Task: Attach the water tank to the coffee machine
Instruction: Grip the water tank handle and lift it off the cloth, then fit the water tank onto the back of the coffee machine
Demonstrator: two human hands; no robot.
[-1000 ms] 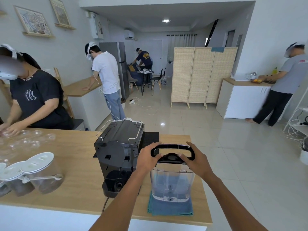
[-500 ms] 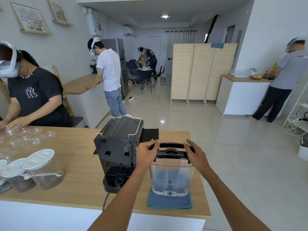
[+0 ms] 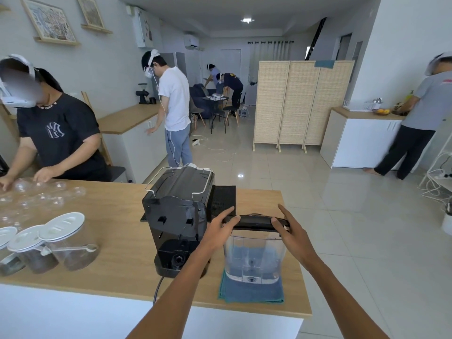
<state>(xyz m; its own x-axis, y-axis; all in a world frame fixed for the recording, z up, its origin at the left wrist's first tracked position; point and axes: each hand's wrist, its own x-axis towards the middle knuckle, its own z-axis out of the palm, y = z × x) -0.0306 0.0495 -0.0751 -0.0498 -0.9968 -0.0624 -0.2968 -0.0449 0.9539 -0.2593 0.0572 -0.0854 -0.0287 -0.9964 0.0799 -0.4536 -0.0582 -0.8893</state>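
**Water tank at the table's right end, both hands on its lid**

The wooden table (image 3: 117, 216) ends just right of the water tank (image 3: 254, 258); past that edge lies open tiled floor (image 3: 342, 216). The near edge runs just below the blue cloth (image 3: 249, 292) on which the tank stands. To the tank's left a narrow strip of bare wood separates it from the coffee machine (image 3: 176, 216), and the left forearm crosses that gap. A black mat (image 3: 223, 199) lies behind the tank, against the machine's right side.

The left hand (image 3: 219, 231) rests at the left end of the black lid (image 3: 256, 222), fingers spread and laid over its rim, thumb on the near edge. The right hand (image 3: 291, 234) sits at the right end, forefinger stretched forward past the lid, thumb pressing the top. Neither grip is closed round the lid; both are loosely apart and touching it. The tank stands upright and separate from the machine.

The tank is clear plastic with rounded corners and a valve fitting at its base; the cloth's blue shows through it. The machine is a boxy body of glossy black plastic with a wire rail round its top and a cable leaving its base. At the far left stand clear jars (image 3: 66, 243) with white lids.
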